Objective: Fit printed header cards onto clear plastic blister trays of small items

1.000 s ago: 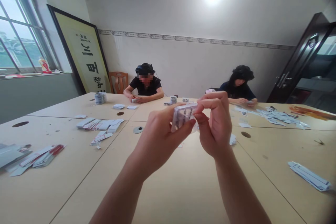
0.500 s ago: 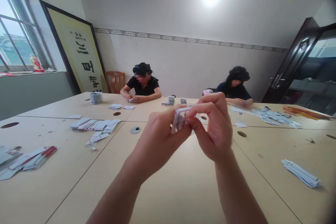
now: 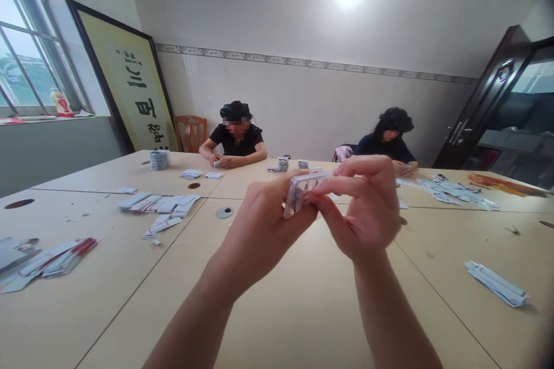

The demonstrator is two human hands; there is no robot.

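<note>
In the head view, a small clear plastic case [image 3: 296, 192] with dark marks on it is held up above the table. My left hand [image 3: 265, 219] is closed around its left side, thumb below and fingers behind. The thumb and forefinger of my right hand [image 3: 371, 210] pinch at the case's right side. The other right fingers are bent and lifted away. My fingers hide part of the case, and what is inside it cannot be made out.
Fanned white cards [image 3: 159, 204] and red-marked strips [image 3: 60, 259] lie on the left of the table [image 3: 298, 317]. A strip bundle [image 3: 496, 283] lies at right, scattered packets [image 3: 448, 190] behind. A round stack [image 3: 160, 160] stands far left. Two people [image 3: 236, 141] sit opposite.
My right hand has shifted a little to the right, its upper fingers opening outward from the case. My left hand and the case have stayed nearly in place.
</note>
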